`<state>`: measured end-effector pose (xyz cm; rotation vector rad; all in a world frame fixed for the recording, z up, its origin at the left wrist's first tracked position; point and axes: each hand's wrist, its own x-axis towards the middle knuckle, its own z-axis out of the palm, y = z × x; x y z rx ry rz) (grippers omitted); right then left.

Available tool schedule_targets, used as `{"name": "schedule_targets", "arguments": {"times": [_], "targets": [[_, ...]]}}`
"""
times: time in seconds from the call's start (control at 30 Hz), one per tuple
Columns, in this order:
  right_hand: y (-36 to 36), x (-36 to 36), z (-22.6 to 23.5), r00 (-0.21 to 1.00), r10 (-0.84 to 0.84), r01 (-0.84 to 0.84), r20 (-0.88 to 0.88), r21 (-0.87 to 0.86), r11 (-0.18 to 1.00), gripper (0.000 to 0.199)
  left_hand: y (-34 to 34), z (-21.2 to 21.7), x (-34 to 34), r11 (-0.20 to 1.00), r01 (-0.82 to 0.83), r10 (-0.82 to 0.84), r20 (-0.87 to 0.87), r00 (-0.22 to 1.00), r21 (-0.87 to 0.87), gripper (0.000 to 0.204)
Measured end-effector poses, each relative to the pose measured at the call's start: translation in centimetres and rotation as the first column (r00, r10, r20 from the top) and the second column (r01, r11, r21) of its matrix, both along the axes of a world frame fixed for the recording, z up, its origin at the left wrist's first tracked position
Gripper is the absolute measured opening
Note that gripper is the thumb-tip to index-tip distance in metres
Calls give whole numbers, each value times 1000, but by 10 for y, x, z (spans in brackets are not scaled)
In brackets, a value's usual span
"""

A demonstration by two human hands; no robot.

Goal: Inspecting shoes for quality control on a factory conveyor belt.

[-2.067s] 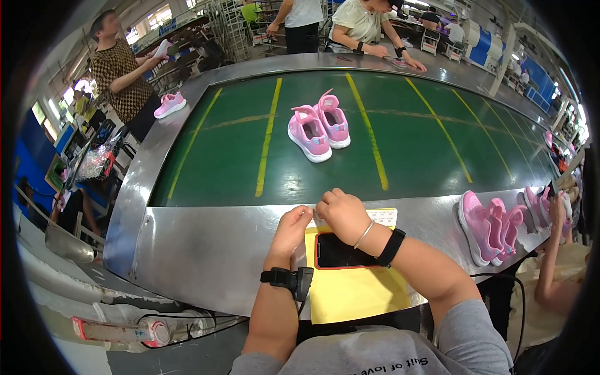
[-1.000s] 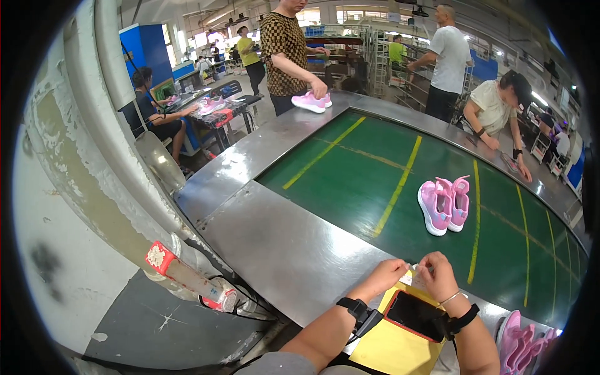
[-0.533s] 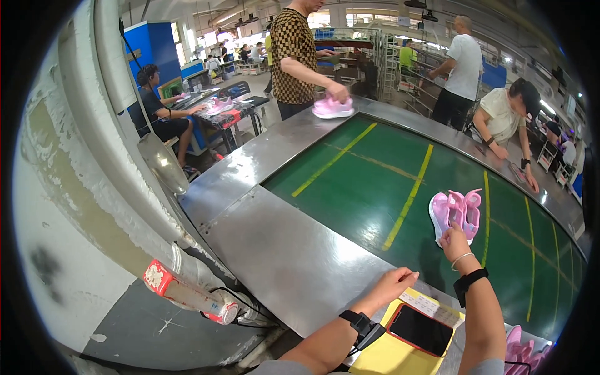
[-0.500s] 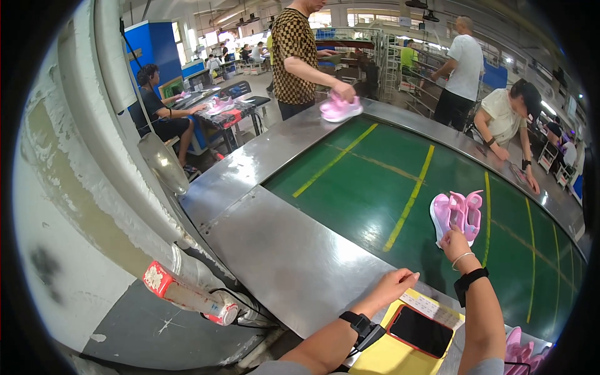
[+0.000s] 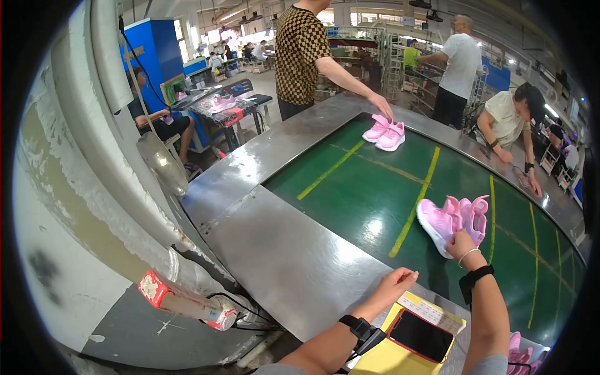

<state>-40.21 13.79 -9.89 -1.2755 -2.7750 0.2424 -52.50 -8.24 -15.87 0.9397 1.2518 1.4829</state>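
My right hand (image 5: 459, 240) reaches out over the green conveyor belt (image 5: 369, 187) and closes on the near end of a pair of pink shoes (image 5: 451, 215) lying side by side. A bracelet and a black band sit on that wrist. My left hand (image 5: 395, 284) rests flat on the grey metal rim (image 5: 294, 256) of the belt and holds nothing; it wears a black watch. Between my forearms lies a yellow pad (image 5: 390, 359) with a black phone (image 5: 420, 335) on it.
A second pink pair (image 5: 385, 132) stands at the belt's far end under the hand of a person in a checked shirt. Other people work along the far rim. More pink shoes (image 5: 522, 353) lie at lower right. A red and white object (image 5: 181, 300) sits below the rim.
My right hand left the phone and pad and reached out to the pink pair on the belt. The person in the checked shirt set another pink pair down on the belt's far end.
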Motion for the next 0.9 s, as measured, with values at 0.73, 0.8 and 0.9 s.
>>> {"name": "schedule_targets", "arguments": {"times": [0.73,0.8,0.9], "targets": [[-197,28,121,678,438,-544,-591,-2,839,8,-17,-23,-38,924,-93,-237,745,623,372,56],[-206,24,128,683,443,-427,-581,176,887,10,-33,17,-41,831,-63,-444,726,524,553,79],[-193,31,108,719,409,-309,-562,269,912,7,-12,40,-21,795,6,-431,557,710,607,92]]}}
